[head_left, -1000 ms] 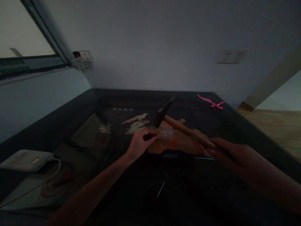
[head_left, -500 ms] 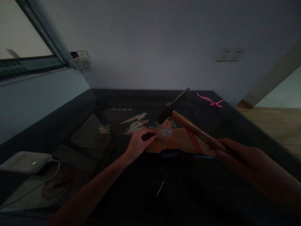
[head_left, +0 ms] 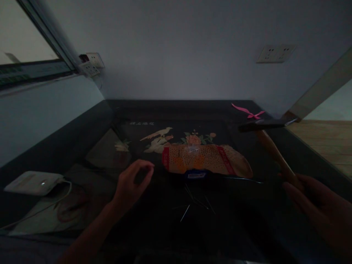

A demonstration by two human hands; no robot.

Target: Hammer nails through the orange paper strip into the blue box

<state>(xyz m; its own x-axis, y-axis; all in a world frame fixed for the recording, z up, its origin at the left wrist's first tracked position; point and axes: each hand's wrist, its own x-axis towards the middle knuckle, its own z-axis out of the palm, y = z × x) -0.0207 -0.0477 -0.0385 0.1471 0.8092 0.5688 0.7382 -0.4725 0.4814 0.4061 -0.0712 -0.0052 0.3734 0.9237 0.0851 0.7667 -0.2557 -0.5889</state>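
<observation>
My right hand (head_left: 319, 205) grips the wooden handle of a hammer (head_left: 277, 154), its dark metal head raised over the right side of the table. Left of centre, my left hand (head_left: 133, 181) hovers with thumb and forefinger curled to a pinch; nothing shows between them. To its right, apart from both hands, lies a long tan, dark-dotted piece (head_left: 206, 159) with red bands and a rounded right end. A thin dark upright line, perhaps a nail (head_left: 179, 152), shows near its left end. Several thin metal pins (head_left: 185, 212) lie in front of it.
A dark blue item with a pale label (head_left: 196, 175) lies along the dotted piece's front edge. A white device with a cable (head_left: 34, 182) sits at left, a pink ribbon (head_left: 249, 112) at the back right. The dark glossy tabletop (head_left: 165, 110) meets a wall behind.
My left hand has left the dotted piece and drawn back to the left. The hammer has swung away from above the piece, off to the right with my right hand.
</observation>
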